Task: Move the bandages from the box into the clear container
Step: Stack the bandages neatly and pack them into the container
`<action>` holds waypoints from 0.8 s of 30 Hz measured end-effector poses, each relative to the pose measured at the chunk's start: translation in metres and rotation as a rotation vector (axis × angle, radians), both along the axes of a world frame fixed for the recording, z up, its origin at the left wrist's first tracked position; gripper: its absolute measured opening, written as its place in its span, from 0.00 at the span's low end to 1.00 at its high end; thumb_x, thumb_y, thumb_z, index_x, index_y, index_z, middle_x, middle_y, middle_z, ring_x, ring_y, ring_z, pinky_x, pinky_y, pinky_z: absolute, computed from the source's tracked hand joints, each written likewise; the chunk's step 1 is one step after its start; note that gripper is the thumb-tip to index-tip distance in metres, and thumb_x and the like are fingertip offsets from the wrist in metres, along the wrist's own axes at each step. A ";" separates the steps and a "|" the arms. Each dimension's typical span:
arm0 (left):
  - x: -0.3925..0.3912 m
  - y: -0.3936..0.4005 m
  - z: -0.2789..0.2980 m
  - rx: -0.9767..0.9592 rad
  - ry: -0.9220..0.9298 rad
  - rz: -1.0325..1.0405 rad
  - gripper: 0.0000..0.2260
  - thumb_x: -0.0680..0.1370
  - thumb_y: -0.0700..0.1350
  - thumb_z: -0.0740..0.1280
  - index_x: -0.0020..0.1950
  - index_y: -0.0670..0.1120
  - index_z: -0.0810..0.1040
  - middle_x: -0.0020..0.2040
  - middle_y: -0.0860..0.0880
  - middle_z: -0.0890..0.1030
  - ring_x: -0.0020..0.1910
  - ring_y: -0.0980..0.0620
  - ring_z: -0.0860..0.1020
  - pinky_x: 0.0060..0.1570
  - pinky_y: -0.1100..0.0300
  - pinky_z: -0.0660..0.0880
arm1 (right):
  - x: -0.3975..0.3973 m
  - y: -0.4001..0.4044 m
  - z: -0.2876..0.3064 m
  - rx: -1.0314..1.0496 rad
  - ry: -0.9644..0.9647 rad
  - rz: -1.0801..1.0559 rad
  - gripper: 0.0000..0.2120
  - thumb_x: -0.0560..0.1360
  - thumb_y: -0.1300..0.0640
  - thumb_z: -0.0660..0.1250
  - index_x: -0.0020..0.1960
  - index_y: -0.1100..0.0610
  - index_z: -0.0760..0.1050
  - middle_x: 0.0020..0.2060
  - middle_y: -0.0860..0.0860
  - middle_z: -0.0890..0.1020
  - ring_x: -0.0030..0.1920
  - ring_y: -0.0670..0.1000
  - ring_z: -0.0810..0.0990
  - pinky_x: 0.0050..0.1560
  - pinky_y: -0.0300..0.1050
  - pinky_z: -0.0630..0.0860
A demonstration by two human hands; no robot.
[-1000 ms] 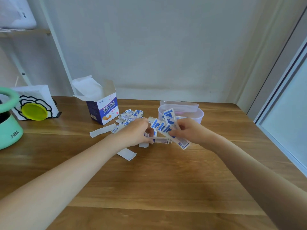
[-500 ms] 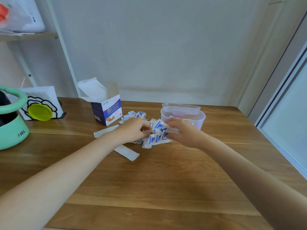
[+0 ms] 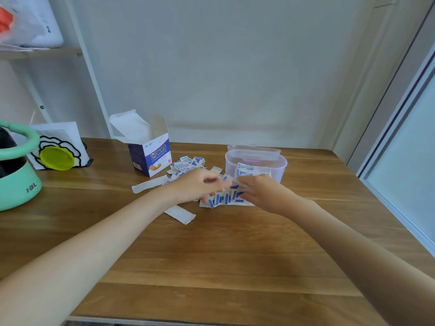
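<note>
At the far left edge of the wooden table point(image 3: 211, 250) stands a mint-green pot point(image 3: 16, 184), and just behind it a white card with a black flower outline point(image 3: 58, 142) props up a yellow-green disc point(image 3: 56, 158). Further right, the bandage box point(image 3: 150, 156) stands upright with its top flaps open. Beside it lies a loose heap of wrapped bandages point(image 3: 188, 162) in blue and white, with two plain white strips point(image 3: 148, 184) lying nearer the camera on the wood. The left hand point(image 3: 197, 187) and the right hand point(image 3: 261, 191) meet over the heap, fingers curled around a fanned bundle of bandages point(image 3: 223, 198) held between them; motion blur hides exactly which fingers pinch it. Just behind the right hand sits the clear container point(image 3: 277, 169), open, with a few bandages already inside against its near wall, and its clear lid point(image 3: 254, 149) lying behind it.
</note>
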State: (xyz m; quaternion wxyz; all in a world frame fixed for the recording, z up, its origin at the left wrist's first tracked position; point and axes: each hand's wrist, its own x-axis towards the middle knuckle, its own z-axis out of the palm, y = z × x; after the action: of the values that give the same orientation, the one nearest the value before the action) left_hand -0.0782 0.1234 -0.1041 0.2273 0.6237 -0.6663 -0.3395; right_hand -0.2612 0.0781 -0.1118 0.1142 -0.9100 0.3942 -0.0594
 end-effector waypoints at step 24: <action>-0.018 -0.005 -0.023 -0.066 -0.367 -0.138 0.15 0.74 0.48 0.70 0.59 0.46 0.77 0.57 0.49 0.80 0.47 0.55 0.76 0.42 0.65 0.73 | -0.023 -0.007 -0.003 0.133 0.093 -0.102 0.08 0.76 0.55 0.65 0.53 0.56 0.78 0.44 0.49 0.81 0.44 0.51 0.78 0.44 0.40 0.75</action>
State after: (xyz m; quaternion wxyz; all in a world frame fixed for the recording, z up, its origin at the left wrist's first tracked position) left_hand -0.0961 0.1184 -0.1271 0.0988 0.6203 -0.7485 -0.2128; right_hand -0.2839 0.0716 -0.1149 0.1531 -0.8808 0.4481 0.0034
